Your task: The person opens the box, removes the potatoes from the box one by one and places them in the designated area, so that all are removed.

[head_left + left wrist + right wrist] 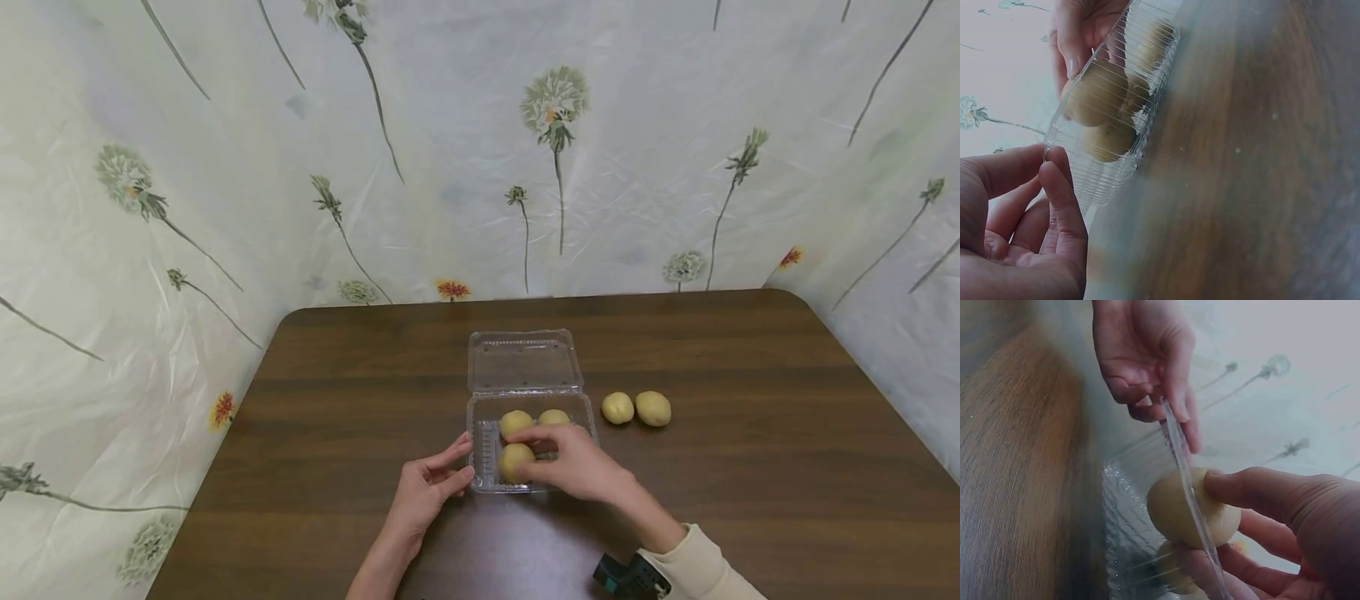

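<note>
A clear plastic clamshell container [487, 417] lies on the table, its lid [523, 362] laid back behind it. My left hand [431, 496] pinches the container's left rim between thumb and fingers. Inside the container, my right hand [573, 462] grips a potato [515, 463] near the front; the right wrist view shows thumb and fingers around this potato [1169, 509]. Behind it in the container sit another potato [516, 422] and, to its right, one more potato [554, 417]. The right hand hides part of the container's right side.
Two loose potatoes, a smaller potato [617, 408] and a larger potato [653, 409], rest right of the container on the brown wooden table [750, 500]. A flower-print sheet [450, 150] hangs behind the table. A dark device [632, 577] is by the right sleeve.
</note>
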Demonstrator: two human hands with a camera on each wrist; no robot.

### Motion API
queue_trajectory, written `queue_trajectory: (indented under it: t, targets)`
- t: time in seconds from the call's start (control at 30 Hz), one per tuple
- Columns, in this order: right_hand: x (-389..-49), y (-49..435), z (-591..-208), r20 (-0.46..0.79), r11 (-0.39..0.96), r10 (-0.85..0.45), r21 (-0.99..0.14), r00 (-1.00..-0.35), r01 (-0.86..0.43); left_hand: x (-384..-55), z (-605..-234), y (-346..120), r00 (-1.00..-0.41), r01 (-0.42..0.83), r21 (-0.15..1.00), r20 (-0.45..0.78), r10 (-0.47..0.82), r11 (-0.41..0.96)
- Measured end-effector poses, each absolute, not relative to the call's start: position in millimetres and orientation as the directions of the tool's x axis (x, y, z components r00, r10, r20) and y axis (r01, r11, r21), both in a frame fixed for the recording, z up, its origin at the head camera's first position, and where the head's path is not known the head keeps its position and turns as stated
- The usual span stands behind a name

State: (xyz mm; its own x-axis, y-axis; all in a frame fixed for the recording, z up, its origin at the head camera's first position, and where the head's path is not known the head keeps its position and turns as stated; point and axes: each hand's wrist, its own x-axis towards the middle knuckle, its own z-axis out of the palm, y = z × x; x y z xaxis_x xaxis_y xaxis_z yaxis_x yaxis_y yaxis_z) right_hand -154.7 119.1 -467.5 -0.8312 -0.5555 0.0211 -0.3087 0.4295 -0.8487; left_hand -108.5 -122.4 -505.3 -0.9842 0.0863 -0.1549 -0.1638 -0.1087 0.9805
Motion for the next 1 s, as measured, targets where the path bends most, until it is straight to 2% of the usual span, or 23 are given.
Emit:
queue_trajectory:
  t: [0.53, 1.0]
  targets:
    - [-150, 135, -468, 0.024, 0.355, -0.485, -0.908, -0.874, -0.222, -108, -506, -123, -0.985, -0.155, 0.982, -0.146, 0.09, -0.108]
    - [-146, 145, -461, -0.008, 0.367, -0.444, -0.914, -0.896, -0.174, -108, -507, -122, -0.984, -0.16, 0.982, -0.15, 0.092, -0.104]
